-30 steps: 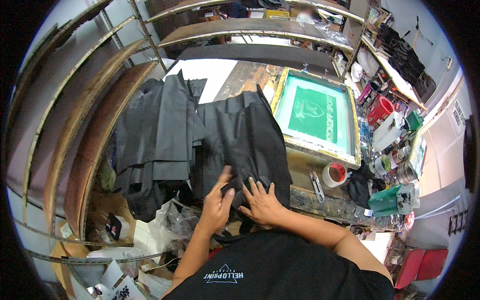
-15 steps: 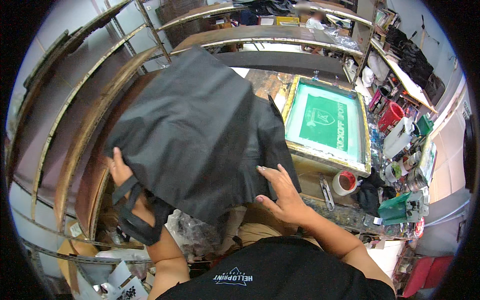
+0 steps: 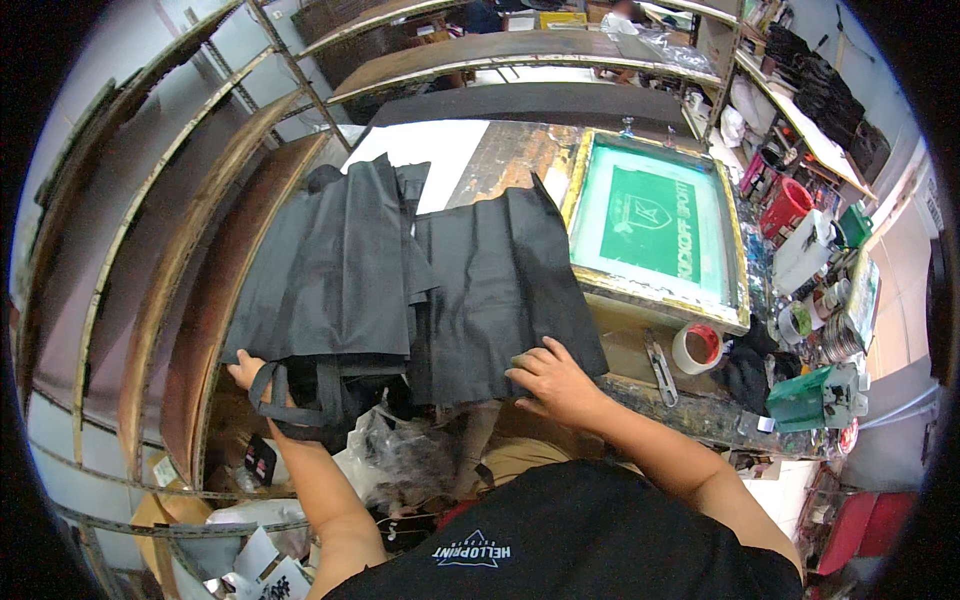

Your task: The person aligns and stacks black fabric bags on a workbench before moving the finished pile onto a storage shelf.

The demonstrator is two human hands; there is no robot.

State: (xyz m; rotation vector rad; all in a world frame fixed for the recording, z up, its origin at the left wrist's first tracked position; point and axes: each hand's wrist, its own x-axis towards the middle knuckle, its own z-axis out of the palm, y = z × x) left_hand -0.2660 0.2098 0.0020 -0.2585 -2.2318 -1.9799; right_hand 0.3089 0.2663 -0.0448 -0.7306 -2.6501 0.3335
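A black fabric tote bag (image 3: 320, 260) spreads out on the left, its far edge reaching the table. At its lower left corner my left hand (image 3: 248, 374) is closed on the cloth, with the bag's handle loop (image 3: 300, 405) hanging over my wrist. Partly under it, a second black bag (image 3: 480, 300) lies on the table. My right hand (image 3: 556, 384) rests on that bag's near edge, fingers stretched and slightly bent over the cloth. A screen-printing frame (image 3: 742, 270) with green mesh and a crest design stands right of the bags.
White sheet (image 3: 420, 150) covers the table's far left part. A roll of tape (image 3: 697, 347) and a utility knife (image 3: 660, 375) lie near the right edge, beside a red bucket (image 3: 786, 208) and paint pots. Wooden rack shelves (image 3: 225, 290) rise on the left; a person sits far back.
The raised bag has come down and left, uncovering the white sheet and the second bag. My left hand has lowered; my right hand has moved slightly down and closer to the cloth.
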